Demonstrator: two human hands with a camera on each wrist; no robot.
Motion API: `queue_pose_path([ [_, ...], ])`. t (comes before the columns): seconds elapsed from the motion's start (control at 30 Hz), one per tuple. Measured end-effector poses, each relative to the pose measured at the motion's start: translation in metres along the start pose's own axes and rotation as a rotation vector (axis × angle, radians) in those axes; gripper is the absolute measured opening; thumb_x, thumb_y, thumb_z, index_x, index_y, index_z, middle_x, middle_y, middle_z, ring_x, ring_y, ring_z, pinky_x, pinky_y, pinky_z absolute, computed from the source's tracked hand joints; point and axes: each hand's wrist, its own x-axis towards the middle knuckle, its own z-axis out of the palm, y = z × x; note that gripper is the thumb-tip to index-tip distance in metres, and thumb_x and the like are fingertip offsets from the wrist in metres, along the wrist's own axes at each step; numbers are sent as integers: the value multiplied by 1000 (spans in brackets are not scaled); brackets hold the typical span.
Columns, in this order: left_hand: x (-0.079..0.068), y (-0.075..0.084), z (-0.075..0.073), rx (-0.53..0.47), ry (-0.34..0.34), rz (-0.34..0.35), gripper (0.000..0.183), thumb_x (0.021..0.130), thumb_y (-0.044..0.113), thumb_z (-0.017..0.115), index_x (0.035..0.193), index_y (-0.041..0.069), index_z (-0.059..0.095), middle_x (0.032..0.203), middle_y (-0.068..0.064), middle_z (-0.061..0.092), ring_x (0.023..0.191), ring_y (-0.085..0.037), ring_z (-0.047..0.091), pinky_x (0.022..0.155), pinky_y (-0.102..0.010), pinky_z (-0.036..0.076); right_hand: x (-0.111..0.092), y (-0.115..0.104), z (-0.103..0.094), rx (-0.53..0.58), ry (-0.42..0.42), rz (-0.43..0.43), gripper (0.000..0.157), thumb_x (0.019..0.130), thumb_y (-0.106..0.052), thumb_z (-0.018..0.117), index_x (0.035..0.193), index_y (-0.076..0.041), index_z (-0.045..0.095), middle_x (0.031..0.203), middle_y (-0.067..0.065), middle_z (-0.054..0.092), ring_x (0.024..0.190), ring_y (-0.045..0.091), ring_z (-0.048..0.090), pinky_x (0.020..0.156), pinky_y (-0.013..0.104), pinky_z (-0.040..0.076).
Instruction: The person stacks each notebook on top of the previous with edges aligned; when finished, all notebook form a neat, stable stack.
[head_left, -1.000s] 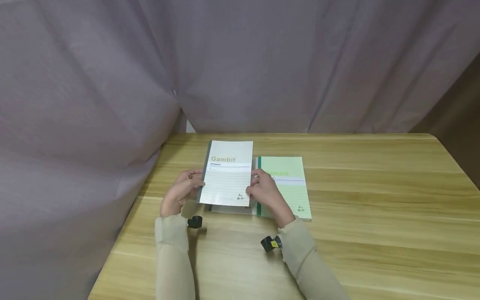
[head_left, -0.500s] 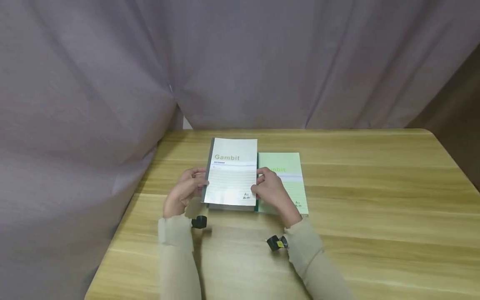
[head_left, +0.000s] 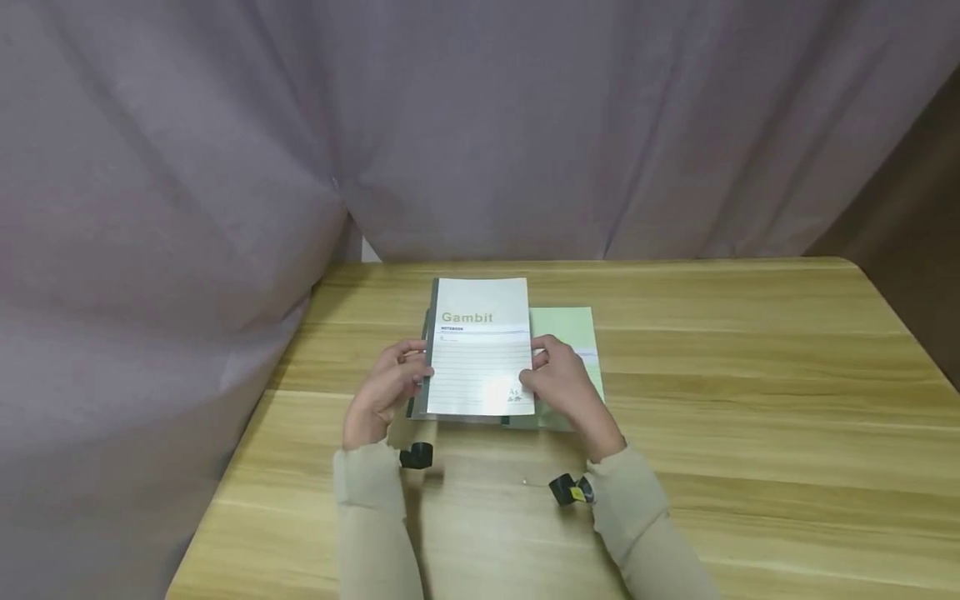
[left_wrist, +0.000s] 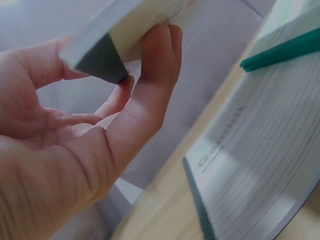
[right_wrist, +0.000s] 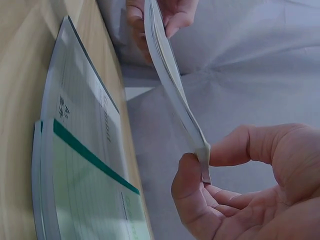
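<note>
A white "Gambit" notebook (head_left: 480, 358) with a dark spine is held raised above the table. My left hand (head_left: 386, 387) pinches its spine side, thumb on top and fingers beneath. On the opposite edge, my right hand (head_left: 570, 383) pinches it the same way; the right wrist view shows the thumb (right_wrist: 230, 147) against its cover. Below lies another white notebook (left_wrist: 260, 135) with a dark spine, mostly hidden from the head view. A light green notebook (head_left: 566, 325) with a green spine (right_wrist: 95, 160) lies to its right, its spine edge overlapping the white one.
The wooden table (head_left: 750, 400) stretches to the right and toward the front. Grey curtain (head_left: 480, 125) hangs behind it and along the left side. Small black cameras (head_left: 572, 490) are strapped at both wrists, over beige sleeves (head_left: 630, 508).
Both hands have carried the white notebook to the right, so it now covers more of the green notebook. Their pinch on its two edges stays the same.
</note>
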Motion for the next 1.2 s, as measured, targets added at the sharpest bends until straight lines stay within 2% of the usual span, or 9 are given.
queue_pose_path([
  [0.13,2,-3,6,-5,-16,0,51,85,-14,50,135,-10,39,93,-5,65,71,-11,59,61,-22,50,-4,3,-5,14,7,2,58,81,0,56,137,12,48,103,21,64,66,23,63,61,34,55],
  [0.3,6,-6,17,-14,-53,-11,48,85,-14,51,131,-8,41,90,-4,64,69,-11,57,62,-22,51,-10,9,-14,25,39,27,52,83,0,56,134,11,51,99,19,63,71,22,60,62,39,57],
  [0.53,13,-12,30,12,-64,-20,44,83,-11,54,126,-4,43,93,-6,63,71,-12,58,61,-23,47,-14,14,-26,14,47,39,50,85,0,55,133,12,51,97,19,61,66,26,60,59,36,54],
  [0.77,13,-25,38,30,-78,-34,44,82,-11,54,125,-5,43,95,-9,64,73,-14,61,61,-24,50,-16,29,-31,-14,9,38,48,84,2,55,130,15,51,90,18,62,64,25,60,58,38,55],
  [0.93,17,-33,48,57,-114,-39,44,83,-10,55,126,-5,42,98,-11,62,74,-15,61,62,-26,52,-17,37,-38,-49,21,62,50,84,2,55,132,15,49,93,18,61,65,24,60,58,36,55],
  [1.07,21,-36,56,116,-115,-24,44,84,-10,55,127,-7,43,99,-13,61,72,-17,61,63,-27,54,-17,41,-42,-61,28,71,49,86,2,55,133,15,49,96,20,61,66,23,60,57,33,54],
  [1.2,24,-39,61,209,-84,-11,44,86,-8,57,127,-7,44,99,-14,61,73,-17,60,63,-27,53,-15,44,-45,-42,8,70,49,85,4,55,132,15,49,92,19,63,66,22,61,58,37,56],
])
